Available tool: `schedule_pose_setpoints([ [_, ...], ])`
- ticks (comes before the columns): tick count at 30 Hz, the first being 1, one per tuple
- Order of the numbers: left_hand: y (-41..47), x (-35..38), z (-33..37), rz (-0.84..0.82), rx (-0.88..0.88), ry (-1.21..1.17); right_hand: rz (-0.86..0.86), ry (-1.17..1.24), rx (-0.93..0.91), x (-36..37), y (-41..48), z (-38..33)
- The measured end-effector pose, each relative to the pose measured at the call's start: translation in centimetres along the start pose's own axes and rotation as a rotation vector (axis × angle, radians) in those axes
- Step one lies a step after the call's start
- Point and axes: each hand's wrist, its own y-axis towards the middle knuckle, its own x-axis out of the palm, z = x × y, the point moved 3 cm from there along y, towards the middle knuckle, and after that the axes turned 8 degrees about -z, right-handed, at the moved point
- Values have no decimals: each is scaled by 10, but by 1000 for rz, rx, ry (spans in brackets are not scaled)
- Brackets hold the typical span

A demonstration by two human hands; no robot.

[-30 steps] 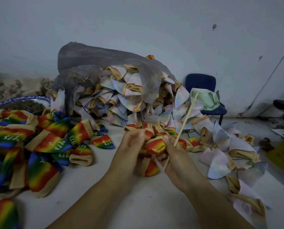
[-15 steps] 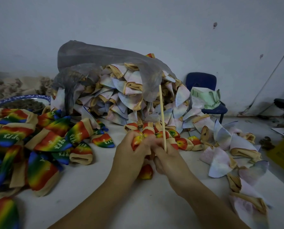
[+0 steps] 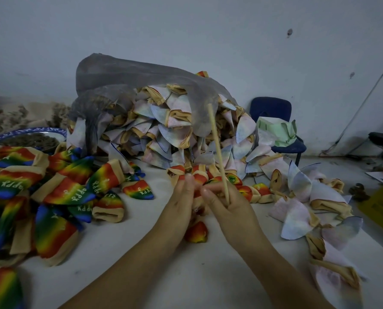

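Wooden stick (image 3: 218,152) has swung from tilted to upright.

head view, near, forward-down over table (image 3: 208,275)

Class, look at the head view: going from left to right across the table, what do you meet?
Heap of rainbow fabric pieces → left hand, holding one rainbow piece → right hand, gripping the stick → pale fabric pieces → yellow sheet at the edge.
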Motion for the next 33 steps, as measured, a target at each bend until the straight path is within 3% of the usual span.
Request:
schedule_pose_setpoints([
  [3, -3, 3, 1, -69, 12, 26, 5, -30, -16, -4, 2, 1],
  [11, 1, 2, -1, -69, 1, 5, -116, -76, 77, 1, 0, 13],
  [17, -6, 2, -4, -187, 51, 216, -102, 38, 154, -2, 3, 15],
  [25, -10, -4, 3, -113, 150, 388, -28, 70, 139, -9, 3, 10],
  [33, -6, -6, 2, 15, 100, 161, -24, -89, 106, -6, 4, 9],
])
